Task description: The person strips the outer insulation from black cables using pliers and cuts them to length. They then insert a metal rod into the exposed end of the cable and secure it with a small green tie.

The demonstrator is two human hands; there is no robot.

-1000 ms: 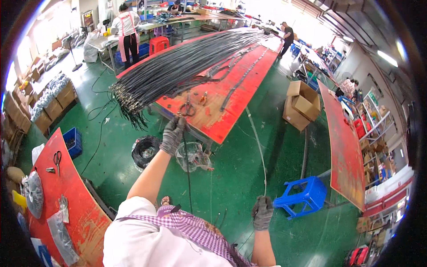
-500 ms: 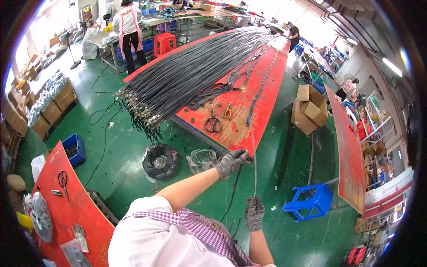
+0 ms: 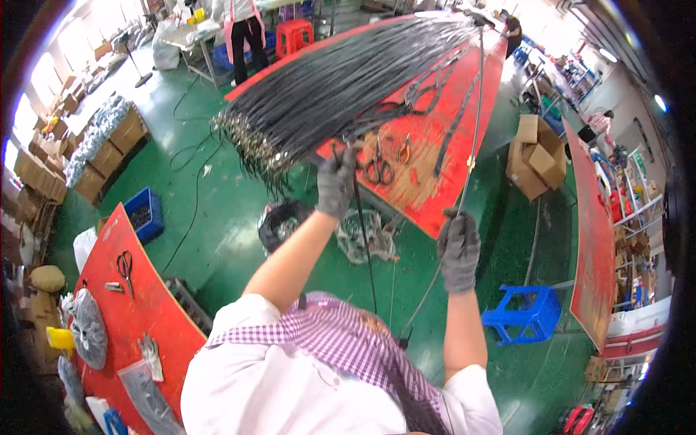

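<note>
Both my hands wear grey gloves. My left hand [image 3: 336,181] is raised over the near edge of the long red table [image 3: 424,181] and grips a thin black cable [image 3: 365,239] that hangs down toward my chest. My right hand [image 3: 458,248] grips another thin cable [image 3: 473,130] that runs up and away along the table. A big bundle of black cables [image 3: 348,87] with metal ends lies along the table. Scissors [image 3: 378,168] and pliers [image 3: 404,148] rest on the red top just beyond my left hand.
A blue stool [image 3: 523,316] stands on the green floor at my right. Cardboard boxes [image 3: 533,156] sit beyond the table edge. A second red table [image 3: 123,304] with scissors and bags is at my left. A black bin [image 3: 279,221] and wire basket [image 3: 366,235] stand below. A person [image 3: 243,25] works far back.
My left hand went right and low, then rose back to the table edge holding a cable. My right hand lifted from near my lap to chest height, gripping its cable.
</note>
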